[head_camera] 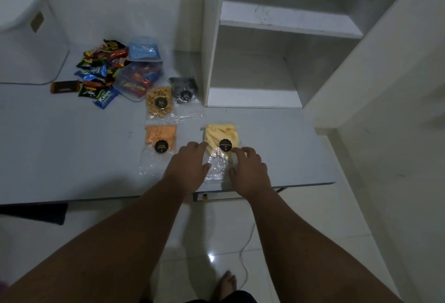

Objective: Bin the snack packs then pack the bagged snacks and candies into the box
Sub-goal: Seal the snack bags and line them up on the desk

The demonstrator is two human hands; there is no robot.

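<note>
Yellow bag (221, 137): flat on the table (60, 148) near the front edge, right between both hands.
Left hand (189, 164): palm down, fingers relaxed, touching the bag's left edge.
Right hand (249, 166): fingers bent, tips on the right edge; can't tell if it's a grip.
Around: orange bag (160, 135) just left; nut bag (159, 103) and dark bag (183, 87) behind; candy pile (101, 71) by the white bin (26, 45).
In the way: shelf (255, 97) close behind.

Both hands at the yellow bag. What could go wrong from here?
1. The yellow bag lies near the front edge of the table. The left hand and right hand touch its slick clear end, so it might slip to the floor.
2. The left hand is close to the orange bag and could drag it along.
</note>
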